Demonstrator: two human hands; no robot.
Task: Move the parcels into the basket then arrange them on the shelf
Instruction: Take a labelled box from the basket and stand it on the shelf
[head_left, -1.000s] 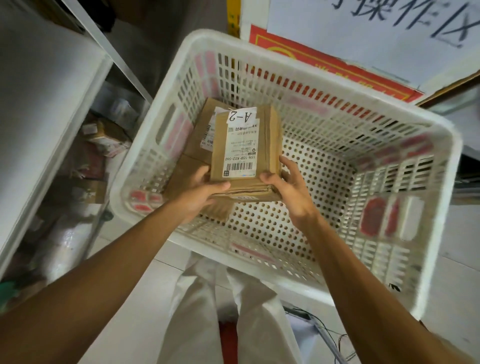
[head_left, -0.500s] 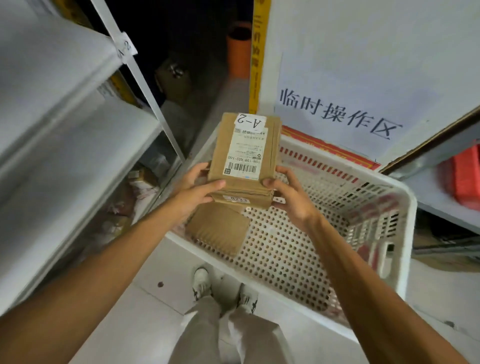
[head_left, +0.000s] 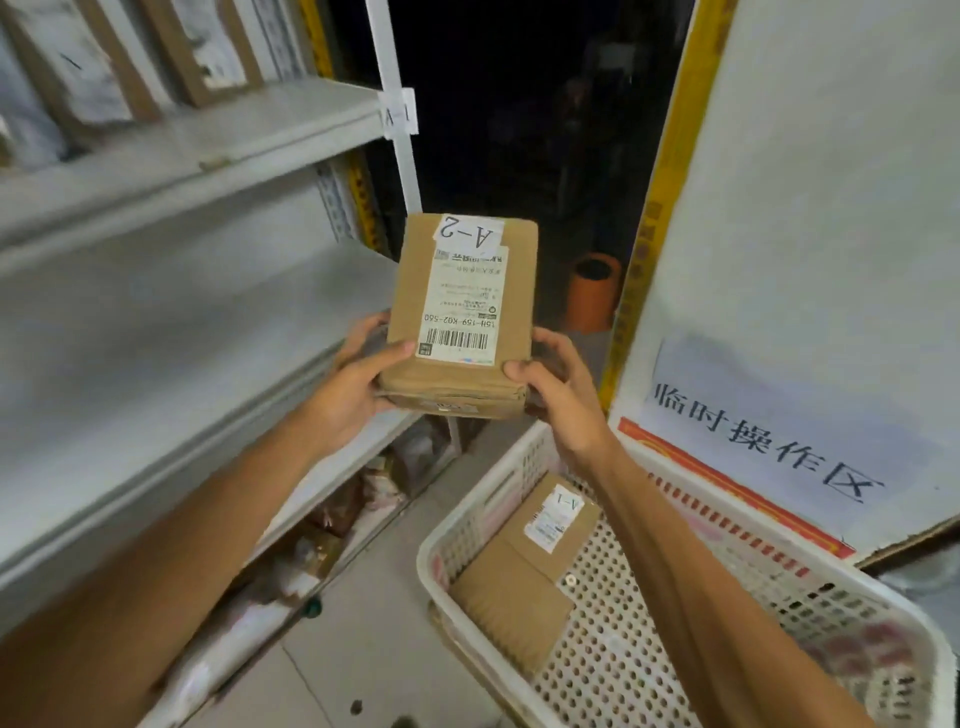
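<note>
A brown cardboard parcel (head_left: 460, 312) with a white shipping label and an "A-2" sticker is held up in the air between both hands. My left hand (head_left: 345, 392) grips its near left corner and my right hand (head_left: 558, 395) grips its near right corner. The parcel hovers just off the front right corner of the grey shelf board (head_left: 171, 332). Below, on the floor, the white perforated basket (head_left: 779, 561) holds a second brown parcel (head_left: 524, 566) marked "A-1", lying flat at its left end.
The upper shelf (head_left: 208, 135) carries several upright parcels, and its white post (head_left: 397, 114) bears an "A-1" tag. Bagged packages fill the lowest level (head_left: 332, 525). A white sign board (head_left: 810, 260) stands right of the basket. An orange bin (head_left: 592, 291) sits in the dark aisle behind.
Both hands have lifted the A-2 parcel up out of the basket to the height of the middle shelf. The view has tilted up, and the A-1 parcel is uncovered in the basket.
</note>
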